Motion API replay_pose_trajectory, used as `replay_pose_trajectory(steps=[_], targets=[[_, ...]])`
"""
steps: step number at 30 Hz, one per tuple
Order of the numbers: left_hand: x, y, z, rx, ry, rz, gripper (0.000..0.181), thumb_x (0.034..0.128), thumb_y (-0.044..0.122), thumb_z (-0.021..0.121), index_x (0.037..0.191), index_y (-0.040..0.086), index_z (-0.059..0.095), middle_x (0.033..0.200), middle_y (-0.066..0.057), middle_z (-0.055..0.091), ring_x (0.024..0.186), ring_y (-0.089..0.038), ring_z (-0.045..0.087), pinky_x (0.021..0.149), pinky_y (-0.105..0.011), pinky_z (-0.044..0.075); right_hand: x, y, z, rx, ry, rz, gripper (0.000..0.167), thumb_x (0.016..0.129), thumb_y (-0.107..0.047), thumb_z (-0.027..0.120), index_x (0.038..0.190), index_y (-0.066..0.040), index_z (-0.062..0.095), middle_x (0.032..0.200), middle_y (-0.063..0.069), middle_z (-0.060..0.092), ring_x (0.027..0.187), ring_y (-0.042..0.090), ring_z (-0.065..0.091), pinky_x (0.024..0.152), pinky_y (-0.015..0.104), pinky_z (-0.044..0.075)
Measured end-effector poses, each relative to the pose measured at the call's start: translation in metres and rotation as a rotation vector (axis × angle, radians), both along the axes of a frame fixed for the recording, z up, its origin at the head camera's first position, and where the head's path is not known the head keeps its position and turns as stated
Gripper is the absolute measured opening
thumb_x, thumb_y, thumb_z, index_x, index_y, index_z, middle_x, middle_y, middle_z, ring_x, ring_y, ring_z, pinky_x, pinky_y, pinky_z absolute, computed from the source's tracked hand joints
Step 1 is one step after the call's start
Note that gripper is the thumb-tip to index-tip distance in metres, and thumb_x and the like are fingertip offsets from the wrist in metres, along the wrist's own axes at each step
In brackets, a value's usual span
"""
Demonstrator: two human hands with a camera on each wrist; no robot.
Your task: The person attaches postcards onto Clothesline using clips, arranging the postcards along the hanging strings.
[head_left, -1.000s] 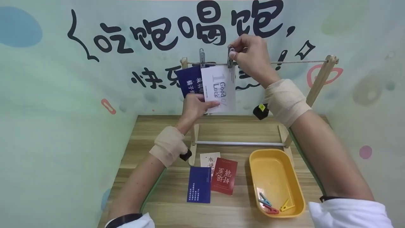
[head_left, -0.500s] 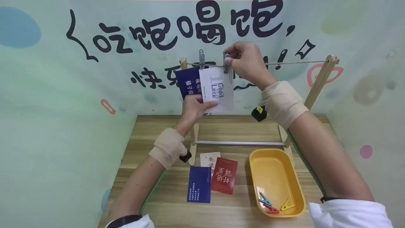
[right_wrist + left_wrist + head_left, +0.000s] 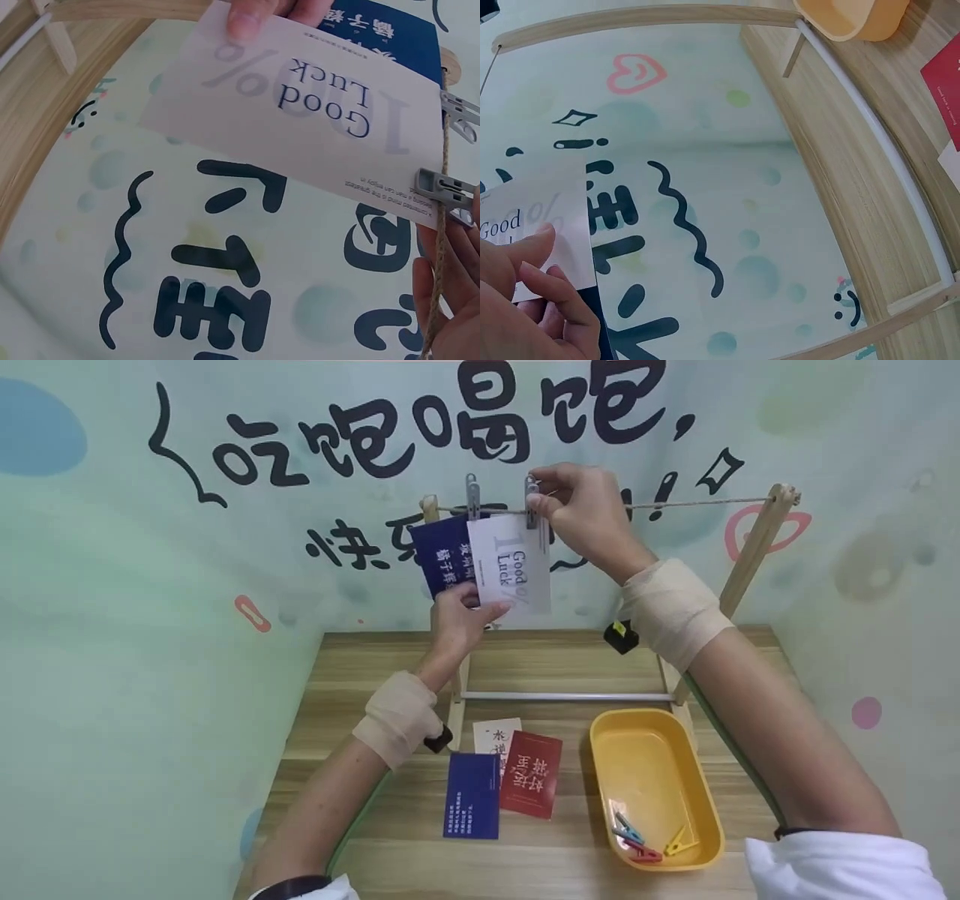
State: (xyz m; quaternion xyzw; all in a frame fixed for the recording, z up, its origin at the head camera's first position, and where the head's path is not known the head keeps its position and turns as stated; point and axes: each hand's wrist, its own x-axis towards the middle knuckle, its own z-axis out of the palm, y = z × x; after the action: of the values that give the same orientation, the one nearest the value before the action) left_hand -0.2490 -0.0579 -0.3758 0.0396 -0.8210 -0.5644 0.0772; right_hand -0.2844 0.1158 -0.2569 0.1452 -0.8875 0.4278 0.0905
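In the head view the left hand (image 3: 459, 619) pinches the lower left edge of a white "Good Luck" card (image 3: 517, 566), which partly overlaps a dark blue card (image 3: 442, 556). One grey clothespin (image 3: 472, 497) stands on the rope at the cards' top. The right hand (image 3: 592, 514) pinches a second grey clothespin (image 3: 531, 502) at the white card's upper right corner. The right wrist view shows that clothespin (image 3: 442, 187) across the rope (image 3: 441, 262) and the card's corner. In the left wrist view the left thumb lies on the white card (image 3: 555, 255).
A yellow tray (image 3: 645, 780) with several coloured clothespins stands on the wooden table at the right. Left of it lie a red card (image 3: 531, 775), a blue card (image 3: 472, 796) and a white card (image 3: 491, 735). The rope's wooden post (image 3: 757, 555) rises at the right.
The right hand has moved left and slightly down with its clothespin, nearer the other one. The left hand stays at the cards' lower part, its thumb slightly lower on the white card.
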Motion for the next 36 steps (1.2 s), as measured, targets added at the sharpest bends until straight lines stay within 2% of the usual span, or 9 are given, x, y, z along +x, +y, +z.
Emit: replay_pose_trajectory(steps=[7,11,15,18,23,25,29,36], targets=[[0.004,-0.001,-0.001,0.022,-0.009,0.013,0.028,0.082,0.008,0.081,0.107,0.0,0.071,0.104,-0.018,0.076,0.093,-0.021,0.07,0.066,-0.016,0.049,0.003,0.003,-0.003,0.031,0.08,0.021,0.042,0.097,-0.018,0.065,0.138,-0.009,0.06,0.123,0.006,0.071,0.109,0.014,0.069,0.099,0.025,0.055],[0.007,0.0,-0.004,0.028,-0.037,0.019,0.032,0.083,0.006,0.079,0.114,0.002,0.07,0.109,-0.015,0.076,0.084,-0.018,0.068,0.057,-0.015,0.047,0.006,0.007,-0.007,0.035,0.144,0.025,0.044,0.094,-0.02,0.068,0.136,-0.009,0.061,0.123,0.006,0.072,0.11,0.015,0.069,0.099,0.026,0.055],[0.01,0.002,-0.007,0.053,-0.086,0.01,0.038,0.0844,0.003,0.076,0.122,0.003,0.066,0.116,-0.014,0.074,0.072,-0.017,0.066,0.046,-0.016,0.046,0.011,0.011,-0.014,0.006,0.283,0.015,0.038,0.094,-0.011,0.068,0.131,-0.006,0.064,0.125,0.008,0.071,0.108,0.017,0.069,0.096,0.027,0.056],[0.012,0.004,-0.008,0.058,-0.116,0.007,0.043,0.0856,0.003,0.074,0.127,0.003,0.063,0.122,-0.012,0.071,0.072,-0.013,0.062,0.046,-0.016,0.047,0.017,0.013,-0.02,-0.019,0.415,-0.004,0.033,0.095,-0.005,0.066,0.128,-0.003,0.066,0.124,0.01,0.071,0.106,0.019,0.07,0.093,0.029,0.058],[0.016,0.006,-0.01,0.053,-0.149,0.015,0.051,0.0865,0.003,0.073,0.135,0.004,0.056,0.13,-0.012,0.067,0.066,-0.008,0.06,0.045,-0.016,0.048,0.029,0.012,-0.028,-0.051,0.551,-0.001,0.029,0.094,-0.003,0.067,0.123,-0.001,0.068,0.118,0.013,0.073,0.101,0.023,0.072,0.086,0.031,0.06],[0.019,0.007,-0.011,0.07,-0.158,0.011,0.054,0.0865,0.001,0.071,0.138,0.003,0.053,0.132,-0.014,0.066,0.066,-0.008,0.062,0.045,-0.016,0.048,0.034,0.012,-0.031,-0.066,0.568,0.008,0.028,0.093,-0.002,0.067,0.122,0.0,0.069,0.116,0.014,0.073,0.099,0.024,0.072,0.084,0.031,0.06],[0.024,0.011,-0.014,0.098,-0.172,0.007,0.059,0.085,-0.001,0.068,0.141,0.001,0.05,0.133,-0.014,0.065,0.069,-0.009,0.064,0.044,-0.016,0.048,0.042,0.013,-0.036,-0.078,0.592,0.028,0.029,0.093,-0.001,0.067,0.121,0.001,0.069,0.116,0.015,0.073,0.103,0.024,0.07,0.091,0.032,0.058],[0.035,0.014,-0.02,0.161,-0.207,-0.013,0.06,0.0819,-0.003,0.063,0.141,0.0,0.05,0.131,-0.015,0.065,0.061,-0.007,0.055,0.045,-0.017,0.047,0.058,0.018,-0.047,-0.074,0.569,0.034,0.031,0.095,-0.007,0.067,0.125,0.0,0.067,0.121,0.014,0.071,0.112,0.023,0.067,0.099,0.032,0.055]])
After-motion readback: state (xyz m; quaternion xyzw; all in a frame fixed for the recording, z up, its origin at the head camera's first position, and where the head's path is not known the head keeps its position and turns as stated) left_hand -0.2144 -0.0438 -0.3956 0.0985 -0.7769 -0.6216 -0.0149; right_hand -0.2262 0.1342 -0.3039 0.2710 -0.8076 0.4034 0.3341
